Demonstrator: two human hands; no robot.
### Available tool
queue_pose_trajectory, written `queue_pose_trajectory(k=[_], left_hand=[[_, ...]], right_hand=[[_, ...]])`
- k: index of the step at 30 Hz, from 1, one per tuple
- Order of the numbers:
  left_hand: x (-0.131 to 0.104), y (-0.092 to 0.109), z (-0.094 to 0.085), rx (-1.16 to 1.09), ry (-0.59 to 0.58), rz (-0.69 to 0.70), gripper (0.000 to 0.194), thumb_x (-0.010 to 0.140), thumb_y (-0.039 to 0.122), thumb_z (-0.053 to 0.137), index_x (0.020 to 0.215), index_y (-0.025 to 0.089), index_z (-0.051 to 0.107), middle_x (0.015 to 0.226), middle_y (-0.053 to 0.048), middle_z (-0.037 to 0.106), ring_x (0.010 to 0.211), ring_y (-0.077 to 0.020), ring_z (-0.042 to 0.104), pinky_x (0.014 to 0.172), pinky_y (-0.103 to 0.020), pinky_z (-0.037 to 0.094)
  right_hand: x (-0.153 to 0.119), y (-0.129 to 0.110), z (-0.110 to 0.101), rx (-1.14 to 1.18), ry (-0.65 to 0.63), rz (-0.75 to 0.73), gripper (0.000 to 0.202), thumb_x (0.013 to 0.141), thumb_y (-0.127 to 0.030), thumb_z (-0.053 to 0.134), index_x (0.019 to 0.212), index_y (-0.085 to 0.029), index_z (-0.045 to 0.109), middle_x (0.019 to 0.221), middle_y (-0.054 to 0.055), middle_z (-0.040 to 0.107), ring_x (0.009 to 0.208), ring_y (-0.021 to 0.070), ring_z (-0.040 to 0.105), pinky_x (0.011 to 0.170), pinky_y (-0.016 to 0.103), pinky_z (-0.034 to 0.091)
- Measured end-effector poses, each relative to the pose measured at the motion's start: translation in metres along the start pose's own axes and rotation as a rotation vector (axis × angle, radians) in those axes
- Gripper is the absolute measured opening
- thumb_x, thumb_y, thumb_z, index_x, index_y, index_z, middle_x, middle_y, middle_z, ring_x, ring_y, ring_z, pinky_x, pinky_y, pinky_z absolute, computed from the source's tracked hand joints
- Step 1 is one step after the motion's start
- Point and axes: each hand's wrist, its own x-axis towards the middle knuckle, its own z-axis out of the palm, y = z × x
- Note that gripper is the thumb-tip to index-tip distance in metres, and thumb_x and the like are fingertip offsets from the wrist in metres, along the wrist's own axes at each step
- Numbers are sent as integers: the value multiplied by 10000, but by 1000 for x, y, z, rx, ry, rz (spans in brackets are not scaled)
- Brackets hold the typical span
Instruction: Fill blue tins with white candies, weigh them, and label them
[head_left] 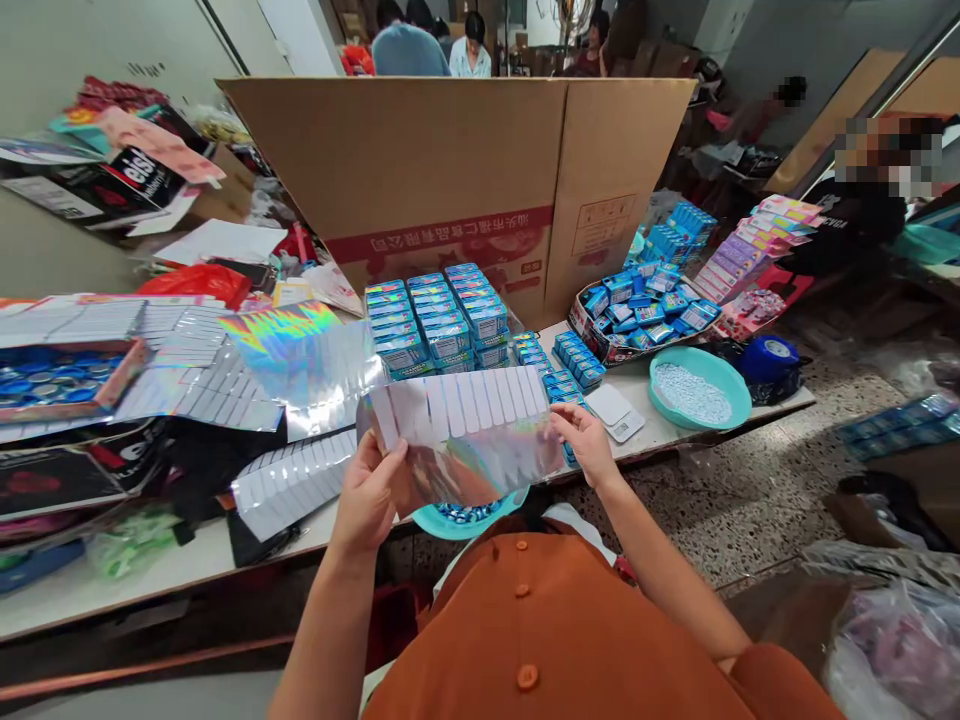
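Between my two hands is a shiny, rainbow-reflecting sheet of white stickers (480, 440), held up over the front of the table. My left hand (375, 485) pinches its left end, thumb on top. At the right end, the fingers of my right hand (581, 435) grip the edge. Partly hidden under the sheet is a teal basin (442, 522) with small blue-and-white pieces in it. More shiny sticker sheets (307, 365) lie to the left. Just behind the sheet stand stacks of small blue boxes (431, 325).
A tall cardboard box (450, 170) stands at the back. To the right are a carton of blue packets (645, 310), a white scale (615, 412) and a teal bowl of white pieces (697, 390). A tray of blue round pieces (64, 380) sits far left. Other people are beyond.
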Motion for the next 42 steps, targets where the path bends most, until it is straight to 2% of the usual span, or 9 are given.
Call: queue_pose_trajectory(k=[7,12,18,22,24,27,30,34,42], left_hand=[[2,-2,6,17,75,79,419,692,353,727,1063,224,582,982,-20,689,890,-180,662,824,-319,539],[4,-3,-2,72,17,31,468,697,350,733,1101,206,546,1016,-42,679,869,-165,663,786,-278,541],[3,-1,-5,206,66,194,807,713,285,737,1380,254,284,964,-35,689,741,-137,659,680,-231,532],[4,-2,-12,324,33,159,516,707,346,733,1178,187,593,866,-32,684,737,-140,645,659,-212,534],[4,-2,-15,359,-6,121,510,665,356,763,1126,172,643,949,-54,686,828,-167,649,705,-227,548],[1,1,-17,355,-102,73,623,607,351,805,1178,183,619,1105,-78,662,920,-205,650,791,-281,562],[-2,5,-18,377,-144,43,637,588,364,818,1165,174,628,1063,-93,679,880,-222,671,802,-322,574],[-5,8,-22,419,-131,26,616,562,372,834,1117,170,660,974,-91,700,873,-235,680,802,-325,577],[-8,15,-24,440,-70,38,611,595,376,806,1142,153,651,926,-74,712,759,-193,671,672,-271,580]], right_hand=[[-8,-7,2,162,-188,156,428,665,-413,754,1002,-167,660,915,54,709,837,181,641,757,298,497],[-6,-14,-9,110,-185,117,381,676,-409,746,968,-173,680,948,42,710,872,181,636,797,306,491],[-6,-20,-12,-40,-220,53,361,649,-376,767,915,-175,631,750,17,689,692,158,621,703,306,495],[-8,-28,-5,34,-110,-73,700,639,-347,775,1254,-237,458,903,18,694,814,167,641,764,304,506],[-8,-36,-5,61,-89,-114,862,632,-335,783,1372,-265,347,994,35,684,912,182,636,806,312,506],[-8,-47,-12,67,-236,-48,935,608,-291,803,1416,-279,333,1029,39,682,960,197,632,826,320,506],[-6,-53,-22,68,-383,62,905,594,-224,806,1398,-274,393,1001,19,688,902,178,642,786,296,508],[-1,-49,-29,6,-420,101,805,558,-168,807,1309,-216,522,942,0,683,802,143,627,704,254,500],[-6,-46,-24,-306,-413,-111,532,609,-145,726,1135,-187,661,1008,32,682,816,160,628,736,278,505]])
